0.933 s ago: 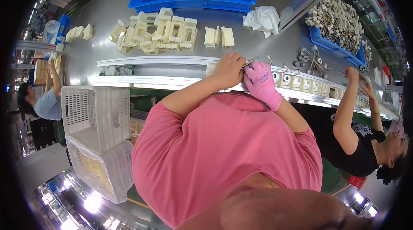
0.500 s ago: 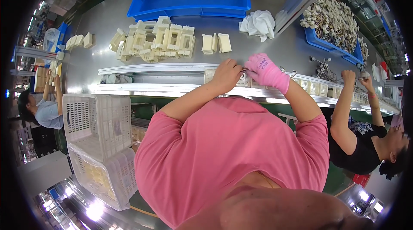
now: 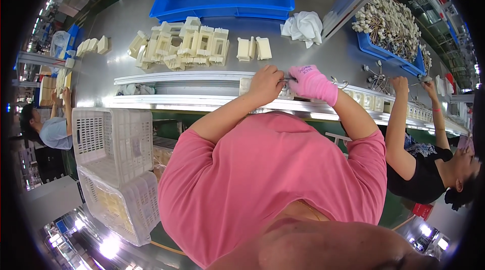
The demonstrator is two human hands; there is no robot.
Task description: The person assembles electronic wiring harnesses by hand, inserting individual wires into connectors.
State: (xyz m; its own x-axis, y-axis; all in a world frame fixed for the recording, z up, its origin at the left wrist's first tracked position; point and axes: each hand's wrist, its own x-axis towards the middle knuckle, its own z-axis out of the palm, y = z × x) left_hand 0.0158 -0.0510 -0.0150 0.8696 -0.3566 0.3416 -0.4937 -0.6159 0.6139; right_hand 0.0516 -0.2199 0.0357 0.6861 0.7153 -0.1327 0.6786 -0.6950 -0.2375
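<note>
Pink-gloved right and bare left hands (image 3: 309, 84) (image 3: 266, 87) by white parts (image 3: 287, 92), fingers bent, grip unclear

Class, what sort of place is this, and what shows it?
Probably a factory assembly line: a long metal rail holds a row of pale parts, a blue bin is heaped with white-ended wires, and a co-worker works alongside.

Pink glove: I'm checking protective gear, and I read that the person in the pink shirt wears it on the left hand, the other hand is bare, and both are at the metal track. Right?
Wrong hand: the head view shows the pink glove on the right hand; the bare one is the left hand. Both are at the metal track.
</note>
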